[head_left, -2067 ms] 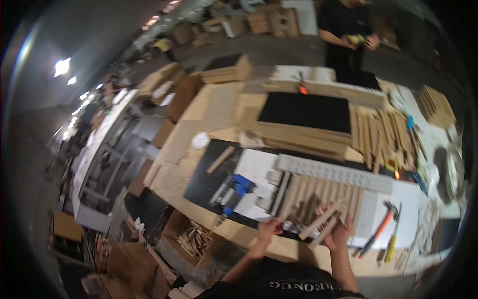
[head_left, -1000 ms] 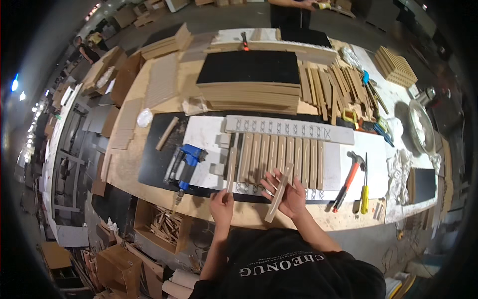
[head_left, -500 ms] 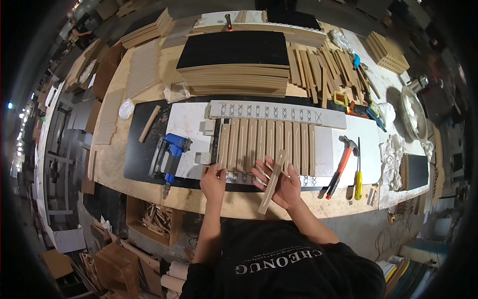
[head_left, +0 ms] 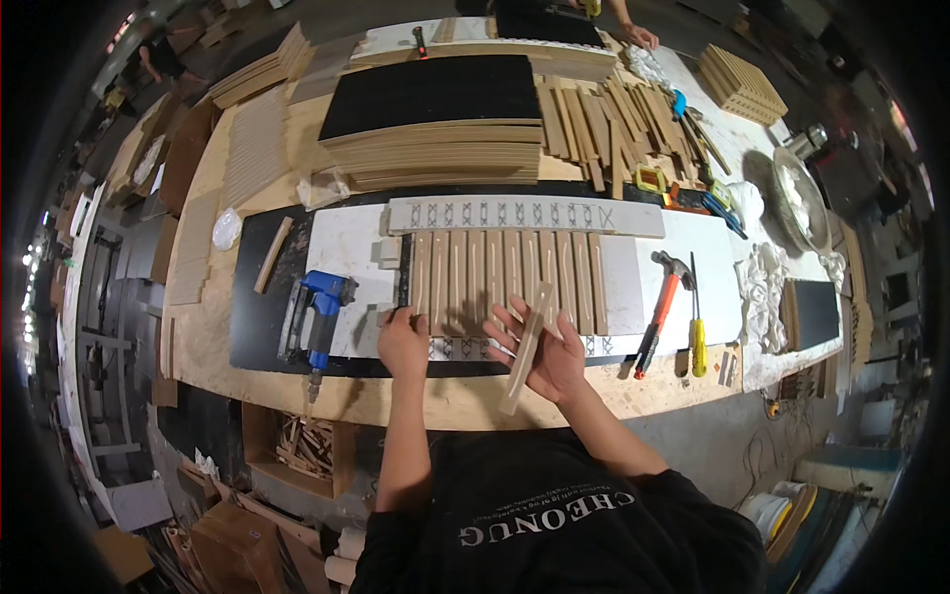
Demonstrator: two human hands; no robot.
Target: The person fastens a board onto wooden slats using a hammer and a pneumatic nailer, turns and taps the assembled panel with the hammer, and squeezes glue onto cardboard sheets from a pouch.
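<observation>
Right hand (head_left: pixel 550 364): fingers spread, wood strip (head_left: pixel 527 346) slanting across the palm. Left hand (head_left: pixel 404 346): fingers curled at the row of strips (head_left: pixel 505 282); pinching, I cannot tell. I'd handle edges only.

Bright worktable (head_left: pixel 356 398) amid dim, fisheye-curved edges

A nail gun (head_left: pixel 325 317) lies at the left of the counter (head_left: pixel 455 401); at the right, a hammer (head_left: pixel 661 315) rests just beside a screwdriver (head_left: pixel 699 346). A stack of boards (head_left: pixel 430 148), black on top, stands toward the far side. A bowl (head_left: pixel 800 203) sits farther right, and below the near left edge a box (head_left: pixel 342 463) holds wood scraps (head_left: pixel 305 445).
</observation>
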